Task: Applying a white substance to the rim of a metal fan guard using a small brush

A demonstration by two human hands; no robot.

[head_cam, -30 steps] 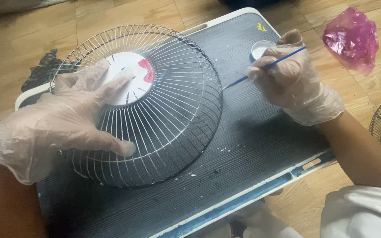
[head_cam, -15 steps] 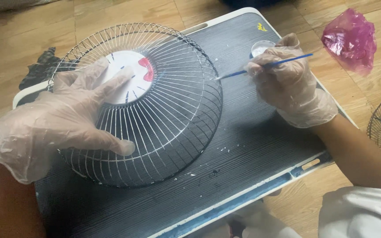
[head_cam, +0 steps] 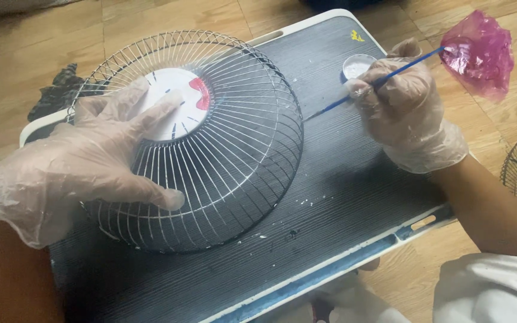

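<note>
— What moved?
— The right hand [head_cam: 405, 101] moved. It tipped the thin blue brush [head_cam: 378, 79] flatter, and the brush tip slid a bit nearer to the wire fan cover [head_cam: 234, 149].
— And the other end?
— It now points up at the pink bag [head_cam: 480, 54].

A domed wire fan guard [head_cam: 210, 149] lies face-up on the dark board; a thin blue paintbrush [head_cam: 378, 81] slants toward its rim.
</note>
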